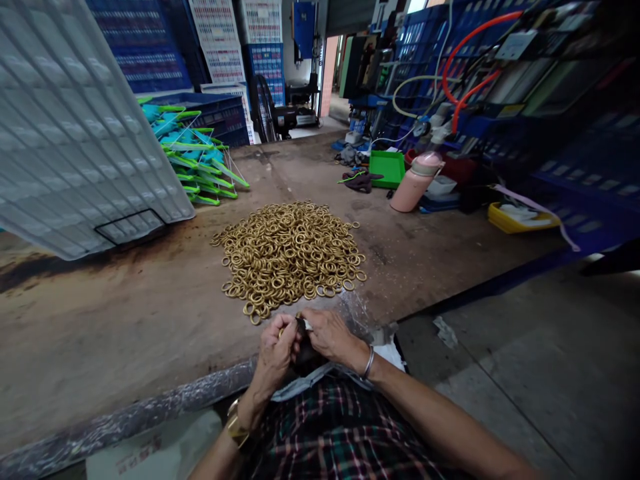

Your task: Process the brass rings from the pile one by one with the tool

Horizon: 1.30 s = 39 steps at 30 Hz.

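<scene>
A broad heap of gold-coloured rings [293,250] lies on the table in front of me. Just below its near edge, my left hand [276,350] is closed, and a bit of a gold ring [281,332] shows between its fingers. My right hand [333,335] meets it fingertip to fingertip, also closed in a pinch. A small gold-coloured piece shows at the right fingertips, too hidden to name. Something dark lies between the two hands, over my lap.
A white ribbed crate [95,153] stands at the left, beside a pile of green and blue plastic pieces [205,160]. To the right are a pink bottle [416,183], a green tray [387,168] and a yellow tray [520,219]. The table's wrapped near edge [190,393] runs before me.
</scene>
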Motion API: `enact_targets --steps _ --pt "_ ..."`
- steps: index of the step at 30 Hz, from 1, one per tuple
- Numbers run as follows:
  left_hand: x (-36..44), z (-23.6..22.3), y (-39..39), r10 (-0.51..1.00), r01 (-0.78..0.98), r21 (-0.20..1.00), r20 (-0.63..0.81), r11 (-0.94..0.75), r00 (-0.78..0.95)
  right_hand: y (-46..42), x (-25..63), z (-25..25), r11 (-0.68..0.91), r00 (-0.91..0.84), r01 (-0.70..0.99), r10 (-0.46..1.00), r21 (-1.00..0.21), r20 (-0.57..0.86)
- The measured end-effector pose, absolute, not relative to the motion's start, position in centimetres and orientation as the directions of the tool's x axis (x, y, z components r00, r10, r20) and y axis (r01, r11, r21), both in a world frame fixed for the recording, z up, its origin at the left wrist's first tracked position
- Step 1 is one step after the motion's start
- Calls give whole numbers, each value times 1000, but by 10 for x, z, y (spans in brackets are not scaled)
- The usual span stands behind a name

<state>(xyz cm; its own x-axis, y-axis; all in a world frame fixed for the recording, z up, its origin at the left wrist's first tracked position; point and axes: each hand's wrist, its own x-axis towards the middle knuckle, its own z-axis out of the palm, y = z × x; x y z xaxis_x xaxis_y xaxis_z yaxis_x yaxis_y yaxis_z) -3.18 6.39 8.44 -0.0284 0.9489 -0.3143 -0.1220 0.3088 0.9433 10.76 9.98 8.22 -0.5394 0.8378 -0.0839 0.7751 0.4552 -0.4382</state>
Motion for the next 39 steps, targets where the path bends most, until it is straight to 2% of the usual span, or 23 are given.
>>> enact_targets --steps 4,8,13,19,23,28,32,35,37,39 --pt "-35 86 58 948 -138 939 -318 316 9 104 108 81 439 -510 817 853 -374 -114" --pt "-34 95 52 931 -269 892 -333 362 148 117 112 85 343 -386 889 918 -303 -94" --pt "-33 98 57 917 -525 756 -371 391 148 135 113 84 211 -221 929 975 -305 3" --pt "-39 92 63 906 -588 704 -405 397 127 142 107 81 193 -198 942 980 -274 10" --pt "-42 92 64 887 -620 656 -434 431 157 143 108 82 188 -192 934 981 -304 20" --pt "-46 93 67 873 -670 584 -440 457 211 143 112 81 196 -183 875 980 -443 72" --pt "-44 94 72 867 -688 566 -459 454 195 142 113 82 175 -163 714 983 -678 83" --pt "-40 93 75 904 -581 717 -421 385 80 140 112 85 124 -174 524 984 -843 36" --pt "-38 91 76 943 -375 880 -331 290 -47 138 110 87 67 -199 415 980 -907 -19" --pt "-36 88 76 973 -98 982 -177 164 -146 135 107 89 -4 -221 304 972 -953 -74"
